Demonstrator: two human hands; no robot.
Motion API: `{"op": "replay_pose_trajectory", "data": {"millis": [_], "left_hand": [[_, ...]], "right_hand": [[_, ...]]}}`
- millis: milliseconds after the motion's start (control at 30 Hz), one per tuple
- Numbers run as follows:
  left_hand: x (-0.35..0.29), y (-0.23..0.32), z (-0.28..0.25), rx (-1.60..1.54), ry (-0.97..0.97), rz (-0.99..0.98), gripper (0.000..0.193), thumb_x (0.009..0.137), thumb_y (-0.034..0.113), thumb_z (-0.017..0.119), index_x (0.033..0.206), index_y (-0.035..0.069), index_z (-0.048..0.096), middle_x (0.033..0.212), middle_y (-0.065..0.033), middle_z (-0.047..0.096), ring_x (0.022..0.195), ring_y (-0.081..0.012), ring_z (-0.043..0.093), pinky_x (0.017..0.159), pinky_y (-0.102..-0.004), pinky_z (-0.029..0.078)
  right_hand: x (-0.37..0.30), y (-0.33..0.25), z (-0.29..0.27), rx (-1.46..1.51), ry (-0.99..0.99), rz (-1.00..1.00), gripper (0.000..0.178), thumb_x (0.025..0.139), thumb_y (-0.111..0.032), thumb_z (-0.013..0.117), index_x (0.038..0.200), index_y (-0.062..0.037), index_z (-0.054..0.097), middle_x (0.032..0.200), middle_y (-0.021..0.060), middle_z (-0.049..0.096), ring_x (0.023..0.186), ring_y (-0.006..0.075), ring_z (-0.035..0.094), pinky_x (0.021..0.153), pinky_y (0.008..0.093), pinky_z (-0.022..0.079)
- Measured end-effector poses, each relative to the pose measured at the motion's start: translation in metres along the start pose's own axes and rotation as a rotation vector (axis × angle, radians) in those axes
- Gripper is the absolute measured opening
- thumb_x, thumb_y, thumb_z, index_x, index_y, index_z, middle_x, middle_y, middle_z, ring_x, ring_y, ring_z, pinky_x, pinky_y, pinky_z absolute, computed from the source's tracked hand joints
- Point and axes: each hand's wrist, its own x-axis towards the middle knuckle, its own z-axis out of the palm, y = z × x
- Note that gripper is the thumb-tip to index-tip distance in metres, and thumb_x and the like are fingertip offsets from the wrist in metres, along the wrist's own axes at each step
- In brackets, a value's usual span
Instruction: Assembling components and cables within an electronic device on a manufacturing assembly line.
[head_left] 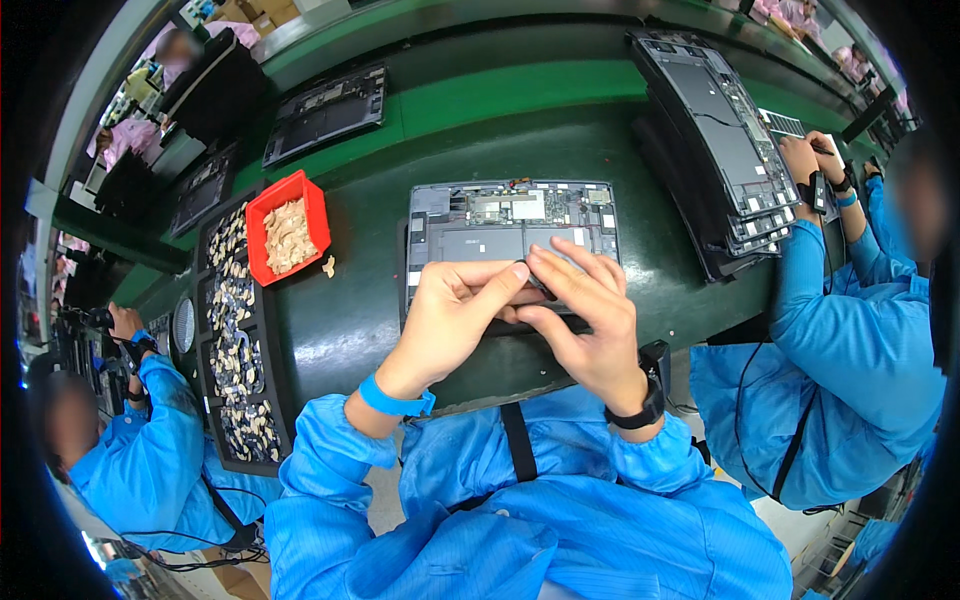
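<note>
Both of my hands meet over the near half of an open laptop base (470,243), whose circuit board and flat dark battery panels face up. A small dark piece (541,284) shows between my fingertips; its exact kind is too small to make out. My left hand (453,308) is closed, thumb and forefinger pinched at the piece. On its other side my right hand (592,322) has its thumb bent in and its fingers curled over it. Part of the laptop's front edge is hidden beneath my hands.
Left of the laptop stand a red bin (322,235) of tan scraps and a black compartment tray (265,345) of small dark and yellowish parts. A tall stack of laptop bases (715,125) rises at right. Co-workers in blue sit on both sides; another base (325,112) lies behind.
</note>
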Motion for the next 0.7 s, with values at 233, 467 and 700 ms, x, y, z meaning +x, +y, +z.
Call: {"op": "replay_pose_trajectory", "data": {"millis": [233,467,700], "left_hand": [[0.007,0.006,0.002,0.769,-0.107,0.397,0.018,0.1,0.015,0.071,0.112,0.004,0.08,0.109,-0.0108,0.073,0.104,-0.0199,0.067,0.094,-0.035,0.052],[0.077,0.008,-0.002,1.274,0.07,0.796,0.069,0.084,0.04,0.084,0.141,0.006,0.064,0.133,-0.0198,0.063,0.122,-0.0383,0.06,0.105,-0.0449,0.045],[0.062,-0.004,-0.011,1.532,-0.25,0.371,0.06,0.096,0.039,0.069,0.154,0.033,0.052,0.12,-0.0214,0.061,0.111,-0.0387,0.063,0.096,-0.0464,0.051]], "right_hand": [[0.0,0.008,-0.023,0.299,-0.055,0.321,0.031,0.089,-0.009,0.081,0.119,-0.0027,0.076,0.099,0.0127,0.08,0.09,0.0197,0.077,0.088,0.0348,0.053],[-0.013,0.032,-0.034,0.547,0.139,0.635,0.019,0.094,-0.003,0.076,0.111,0.0053,0.077,0.096,0.011,0.079,0.088,0.0122,0.073,0.081,0.0247,0.057],[-0.036,0.039,-0.066,0.727,0.162,0.73,0.014,0.097,-0.005,0.074,0.109,0.0038,0.073,0.095,0.0053,0.074,0.084,0.0111,0.069,0.079,0.0246,0.055]]}}
